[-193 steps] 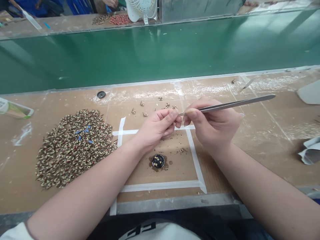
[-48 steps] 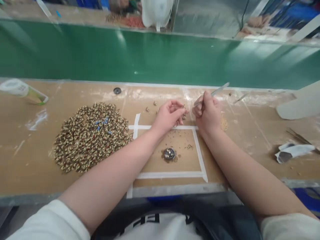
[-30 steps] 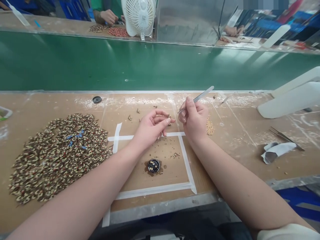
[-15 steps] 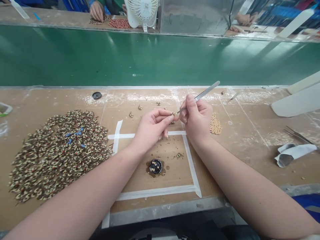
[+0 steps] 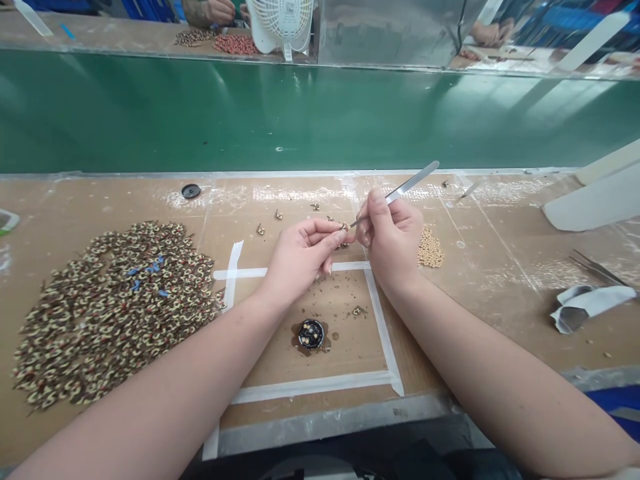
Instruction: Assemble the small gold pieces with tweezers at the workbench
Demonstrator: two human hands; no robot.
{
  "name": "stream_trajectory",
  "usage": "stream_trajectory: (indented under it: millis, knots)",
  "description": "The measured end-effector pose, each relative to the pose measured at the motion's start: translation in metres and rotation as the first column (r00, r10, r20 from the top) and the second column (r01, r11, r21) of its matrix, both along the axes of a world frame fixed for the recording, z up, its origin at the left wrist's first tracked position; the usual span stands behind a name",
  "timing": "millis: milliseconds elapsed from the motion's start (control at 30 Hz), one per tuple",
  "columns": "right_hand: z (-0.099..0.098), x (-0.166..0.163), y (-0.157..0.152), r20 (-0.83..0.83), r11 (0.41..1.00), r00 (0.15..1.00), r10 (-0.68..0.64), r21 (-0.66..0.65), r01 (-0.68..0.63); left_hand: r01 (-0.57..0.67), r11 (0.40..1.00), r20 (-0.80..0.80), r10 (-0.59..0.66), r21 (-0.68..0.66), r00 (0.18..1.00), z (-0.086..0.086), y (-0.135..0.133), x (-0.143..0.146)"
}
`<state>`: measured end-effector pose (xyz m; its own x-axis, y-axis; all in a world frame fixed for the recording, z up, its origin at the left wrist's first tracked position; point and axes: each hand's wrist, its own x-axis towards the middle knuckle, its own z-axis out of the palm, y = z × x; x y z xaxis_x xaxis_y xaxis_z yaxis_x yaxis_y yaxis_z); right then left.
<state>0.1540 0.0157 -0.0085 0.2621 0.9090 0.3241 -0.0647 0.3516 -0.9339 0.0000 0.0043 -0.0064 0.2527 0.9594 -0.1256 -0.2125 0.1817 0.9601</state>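
Between thumb and fingertips, my left hand (image 5: pixel 305 253) pinches a small brown-and-cream piece (image 5: pixel 345 227), its shape mostly covered by the fingers. My right hand (image 5: pixel 393 233) is closed round metal tweezers (image 5: pixel 413 181), whose tip meets the small piece. Beside my right hand lies a little heap of tan beads (image 5: pixel 431 249). Below both hands, a small round pot (image 5: pixel 311 333) of dark liquid with pale bits in it stands on a stained patch. A large pile of similar brown-and-cream pieces (image 5: pixel 120 307) spreads to the left of my left forearm.
White tape (image 5: pixel 310 385) marks a square on the brown tabletop. Several loose pieces (image 5: pixel 279 215) lie beyond my hands. A black lid (image 5: pixel 191 191) is at the back left. Crumpled white wrap (image 5: pixel 593 307) and other tweezers (image 5: pixel 597 267) lie right. Across the green belt (image 5: pixel 225 120), another person's hand (image 5: pixel 220 12) works near a fan (image 5: pixel 283 27).
The tweezers' tip has come in onto the small piece in my left fingers. Both hands stay nearly in place. The other person's hand across the belt has lifted off its pile.
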Motion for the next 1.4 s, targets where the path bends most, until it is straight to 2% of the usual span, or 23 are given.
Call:
stream_trajectory:
  millis: [433, 967, 1400]
  knots:
    - [0.003, -0.003, -0.005, 0.062, 0.998, 0.997, -0.056, 0.020, 0.054, -0.025, 1.000, -0.002, 0.026, 0.012, 1.000, 0.001, -0.001, 0.000]
    - [0.006, -0.008, -0.009, 0.025, 0.999, 0.999, -0.038, 0.004, 0.038, -0.073, 0.994, -0.016, 0.075, 0.079, 0.997, 0.010, -0.004, 0.000]
    - [0.011, -0.008, -0.014, 0.118, 0.996, 0.989, -0.090, 0.038, 0.086, -0.048, 0.976, -0.152, 0.082, 0.211, 0.985, 0.005, -0.005, -0.005]
